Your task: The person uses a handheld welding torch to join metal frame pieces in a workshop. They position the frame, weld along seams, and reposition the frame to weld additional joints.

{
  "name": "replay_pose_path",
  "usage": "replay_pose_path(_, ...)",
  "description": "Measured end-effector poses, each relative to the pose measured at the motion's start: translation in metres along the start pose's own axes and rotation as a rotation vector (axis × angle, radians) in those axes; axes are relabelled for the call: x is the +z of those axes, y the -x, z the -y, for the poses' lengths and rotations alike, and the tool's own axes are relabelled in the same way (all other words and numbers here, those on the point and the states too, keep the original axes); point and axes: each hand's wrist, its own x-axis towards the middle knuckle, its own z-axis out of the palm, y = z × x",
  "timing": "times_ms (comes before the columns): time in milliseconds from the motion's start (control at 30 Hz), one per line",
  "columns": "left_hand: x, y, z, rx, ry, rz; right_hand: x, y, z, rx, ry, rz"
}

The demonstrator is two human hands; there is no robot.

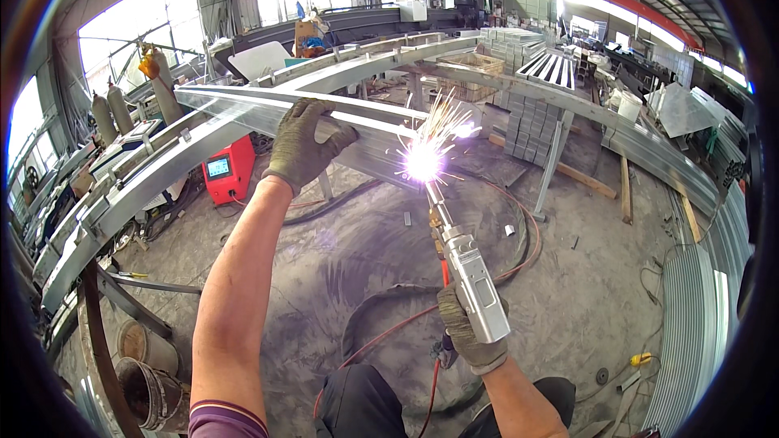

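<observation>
My left hand (307, 144), in an olive work glove, grips the upper edge of a long silvery metal profile (375, 154), its thumb toward the right. In my right hand (471, 328), also gloved, is a silver handheld welding gun (479, 284) with a thin nozzle. Its tip meets the right end of the profile, where a white-violet glare throws sparks (430, 150) upward. The glare hides the joint itself. The profile lies across a curved metal frame (195, 142). An orange-red hose runs down from the gun past my right hand.
A red machine (229, 170) with a lit screen stands behind my left forearm. Hoses and a dark cable (357, 316) loop over the concrete floor. Buckets (150, 389) sit at lower left, gas cylinders (162, 85) farther back. Stacked metal tubes (535, 130) and corrugated sheets (690, 341) lie to the right.
</observation>
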Motion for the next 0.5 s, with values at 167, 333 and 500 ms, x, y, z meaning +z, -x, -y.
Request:
replay_pose_path(167,-0.001,0.000,0.001,0.010,-0.008,0.003,-0.031,-0.011,-0.016,-0.012,0.151,-0.139)
replay_pose_path(333,-0.002,0.000,-0.002,0.011,-0.012,-0.003,-0.020,-0.007,-0.008,0.026,0.168,-0.131)
replay_pose_path(500,-0.003,0.000,-0.004,-0.002,0.002,0.008,-0.014,-0.006,-0.009,0.016,0.062,-0.106)
